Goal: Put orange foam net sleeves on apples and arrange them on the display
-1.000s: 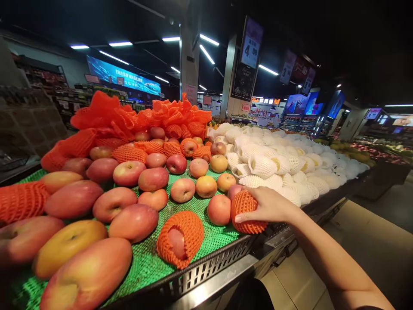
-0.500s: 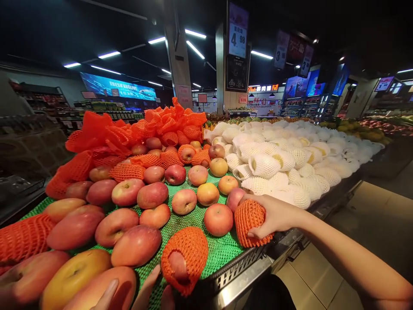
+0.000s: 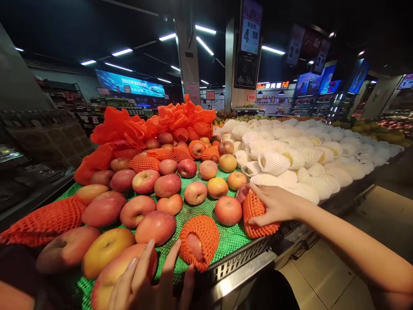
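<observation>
On the right front of the display, my right hand (image 3: pixel 278 203) is closed around an apple in an orange foam net (image 3: pixel 254 217). My left hand (image 3: pixel 151 277) has its fingers stretched apart at the front edge, over a large apple (image 3: pixel 108 275). Its fingertips are close to a second netted apple (image 3: pixel 206 237), whose red skin shows through the net's opening; whether they touch it I cannot tell. A bare red apple (image 3: pixel 228 211) sits between the two netted ones. Several more bare apples, such as a yellowish one (image 3: pixel 108 252), lie on the green mat (image 3: pixel 227 245).
Orange foam nets (image 3: pixel 119 127) are heaped at the back left, and an elongated net (image 3: pixel 48 219) lies at the left front. Fruit in white foam nets (image 3: pixel 274 163) fills the right side. A slotted black rim (image 3: pixel 241 260) and a metal edge (image 3: pixel 248 271) border the front.
The view has swung slightly left, so the display sits further right. My left hand has come further into view, fingers spread. My right hand stays on its netted apple.
</observation>
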The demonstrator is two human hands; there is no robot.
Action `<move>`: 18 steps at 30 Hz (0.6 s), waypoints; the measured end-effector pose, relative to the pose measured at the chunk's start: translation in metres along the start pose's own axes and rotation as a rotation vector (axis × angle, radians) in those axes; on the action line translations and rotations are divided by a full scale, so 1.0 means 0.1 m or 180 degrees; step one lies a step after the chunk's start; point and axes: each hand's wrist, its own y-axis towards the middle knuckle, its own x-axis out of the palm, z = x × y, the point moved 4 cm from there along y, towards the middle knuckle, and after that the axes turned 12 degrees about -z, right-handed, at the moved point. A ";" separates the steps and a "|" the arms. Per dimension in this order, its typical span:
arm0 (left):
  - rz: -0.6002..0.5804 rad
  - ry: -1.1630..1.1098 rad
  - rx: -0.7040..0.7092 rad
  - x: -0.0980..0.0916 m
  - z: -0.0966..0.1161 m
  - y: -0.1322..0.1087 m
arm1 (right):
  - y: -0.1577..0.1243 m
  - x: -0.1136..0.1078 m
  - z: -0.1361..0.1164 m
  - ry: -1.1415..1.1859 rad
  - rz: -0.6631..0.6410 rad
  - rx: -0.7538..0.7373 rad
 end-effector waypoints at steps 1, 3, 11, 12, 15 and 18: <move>-0.0017 -0.0036 -0.0019 0.01 0.00 -0.02 | -0.02 0.00 0.06 0.0086 -0.0023 -0.0059; -0.0001 -0.0126 0.0052 0.01 0.01 -0.04 | -0.04 -0.01 0.12 0.0201 0.0129 -0.0164; -0.0076 -0.1558 -0.0167 -0.29 0.00 -0.19 | 0.06 0.04 -0.43 -0.0646 0.0977 -0.1138; -0.0036 -0.1620 -0.0193 -0.34 -0.02 -0.23 | 0.09 0.03 -0.47 -0.0649 0.0901 -0.1208; 0.0092 -0.1544 -0.0306 -0.46 -0.11 -0.33 | 0.24 -0.09 -0.54 -0.0541 0.0636 -0.1230; 0.0133 -0.1488 -0.0313 -0.47 -0.22 -0.36 | 0.43 -0.34 -0.68 -0.0656 0.0685 -0.1133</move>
